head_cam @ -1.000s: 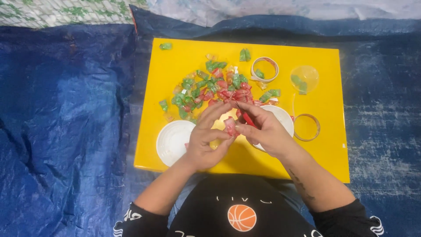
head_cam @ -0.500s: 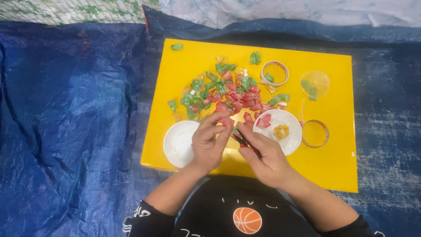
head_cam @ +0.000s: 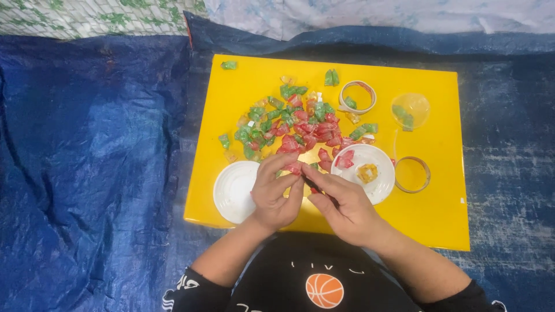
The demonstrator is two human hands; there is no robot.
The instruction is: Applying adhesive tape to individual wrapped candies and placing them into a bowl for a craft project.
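A small red-wrapped sweet (head_cam: 296,169) is pinched between the fingertips of both hands, the left hand (head_cam: 276,195) curled over it from the left and the right hand (head_cam: 342,203) closing on it from the right. Each grip is clenched on the same piece, the fingers meeting just at the near edge of the heap. Compared with the view a second ago, the hands have been drawn slightly nearer the body and turned toward one another; half a second ago the fingers were more spread, and now they are drawn tight, so the wrapper appears to be worked or twisted rather than merely lifted, though the sweet itself is largely hidden.

Just to the left of the hands an empty white plate (head_cam: 232,192) lies on the yellow board (head_cam: 439,219); just to the right a second white plate (head_cam: 376,185) carries two red pieces (head_cam: 346,160) and one yellow piece (head_cam: 367,172). These contents look unchanged across the three views. Beyond the fingers the heap of red and green sweets (head_cam: 292,124) is spread over the middle of the board. Farther out stand a tape ring (head_cam: 357,96), a clear lid (head_cam: 410,111) holding green pieces, and a second ring (head_cam: 411,174). The board rests on a blue tarpaulin (head_cam: 87,173).
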